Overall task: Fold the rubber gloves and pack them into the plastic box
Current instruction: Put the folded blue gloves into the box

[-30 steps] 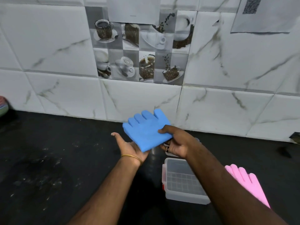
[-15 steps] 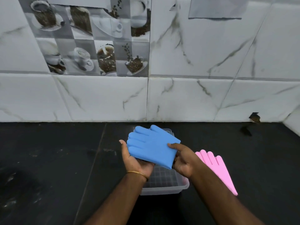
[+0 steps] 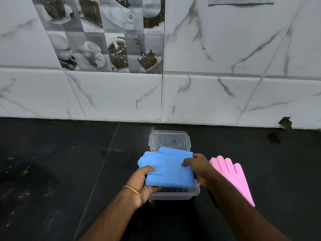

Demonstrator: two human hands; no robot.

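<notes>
Hovering lower now, blue glove point(image 3: 169, 168) covers plastic box point(image 3: 173, 194).

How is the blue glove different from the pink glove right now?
The blue glove is folded and held by the left hand and right hand over the plastic box; the pink glove lies unfolded on the black counter, untouched. Both look like rubber gloves.

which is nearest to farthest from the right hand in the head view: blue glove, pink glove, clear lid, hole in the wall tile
1. blue glove: held by the right hand, over the plastic box.
2. pink glove: flat on the counter just to the hand's right.
3. clear lid: behind the box, toward the wall.
4. hole in the wall tile: far right, at the wall's base.
</notes>
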